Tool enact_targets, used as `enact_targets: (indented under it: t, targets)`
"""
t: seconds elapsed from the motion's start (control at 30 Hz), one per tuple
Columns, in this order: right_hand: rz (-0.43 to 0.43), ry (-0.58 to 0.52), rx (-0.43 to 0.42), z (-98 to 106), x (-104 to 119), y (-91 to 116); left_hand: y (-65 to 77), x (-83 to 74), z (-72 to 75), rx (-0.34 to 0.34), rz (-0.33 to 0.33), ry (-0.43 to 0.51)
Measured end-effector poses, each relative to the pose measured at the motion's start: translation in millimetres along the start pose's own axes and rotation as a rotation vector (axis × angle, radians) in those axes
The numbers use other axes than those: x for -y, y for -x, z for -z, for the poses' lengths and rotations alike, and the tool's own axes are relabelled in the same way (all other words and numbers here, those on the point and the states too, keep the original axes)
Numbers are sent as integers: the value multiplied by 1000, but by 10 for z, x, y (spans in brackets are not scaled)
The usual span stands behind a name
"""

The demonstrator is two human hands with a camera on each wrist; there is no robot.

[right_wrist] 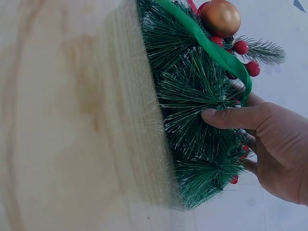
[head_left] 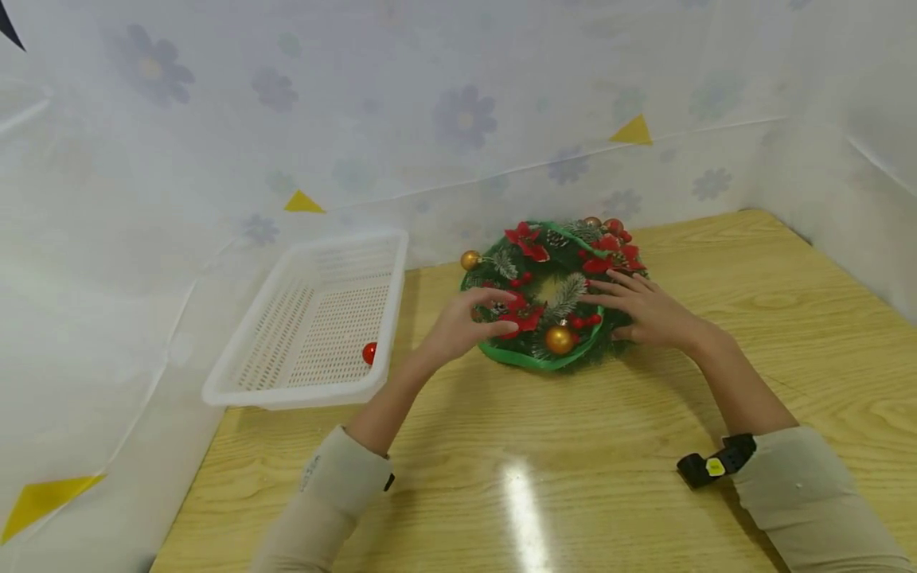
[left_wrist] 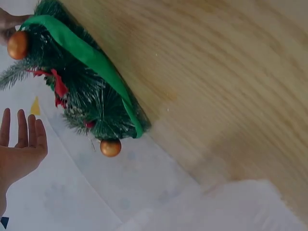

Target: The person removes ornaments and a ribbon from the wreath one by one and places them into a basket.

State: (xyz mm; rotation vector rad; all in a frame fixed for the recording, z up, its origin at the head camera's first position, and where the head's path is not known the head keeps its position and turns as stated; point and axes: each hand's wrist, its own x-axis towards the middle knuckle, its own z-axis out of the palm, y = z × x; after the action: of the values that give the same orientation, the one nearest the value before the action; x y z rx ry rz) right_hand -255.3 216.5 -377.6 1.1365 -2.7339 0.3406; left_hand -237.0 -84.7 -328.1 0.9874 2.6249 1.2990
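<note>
A green Christmas wreath (head_left: 552, 360) lies on the table, trimmed with red poinsettias, gold balls, berries, pine cones and a green ribbon. Over its left side my left hand (head_left: 462, 322) is spread, with the thumb apart from the fingers; in the left wrist view that hand (left_wrist: 21, 154) shows straight fingers and a gap to the foliage. My right hand (head_left: 655, 314) is at the wreath's right rim. In the right wrist view, the thumb of the right hand (right_wrist: 281, 144) presses the outer needles while the fingers reach over the top, their tips partly hidden.
A white perforated plastic basket (head_left: 390, 318) stands left of the wreath with a red ball (head_left: 369, 352) inside. Behind the wooden table (head_left: 466, 477) hangs a flowered white sheet (head_left: 401, 103). A black strap device (head_left: 716, 463) is on the right wrist.
</note>
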Motion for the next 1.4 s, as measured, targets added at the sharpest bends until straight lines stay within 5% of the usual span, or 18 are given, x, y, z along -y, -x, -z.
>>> enact_targets:
  t: [0.3,0.5,0.77,1.1,1.4]
  targets:
    - [-65,-89,55,38,4,-16,-84,40,-348,36,-25,-16]
    - [-61,-275,-87,108,16,-58,-113,67,-472,35,-39,-83]
    - [-157,-179,-66,16,-23,-69,-133,49,-547,4,-26,-264]
    - [-165,-160,-56,4,-43,-53,-152,50,-666,-61,-40,-527]
    - [-152,-159,-64,19,-15,-58,-145,35,-660,-94,-45,-507]
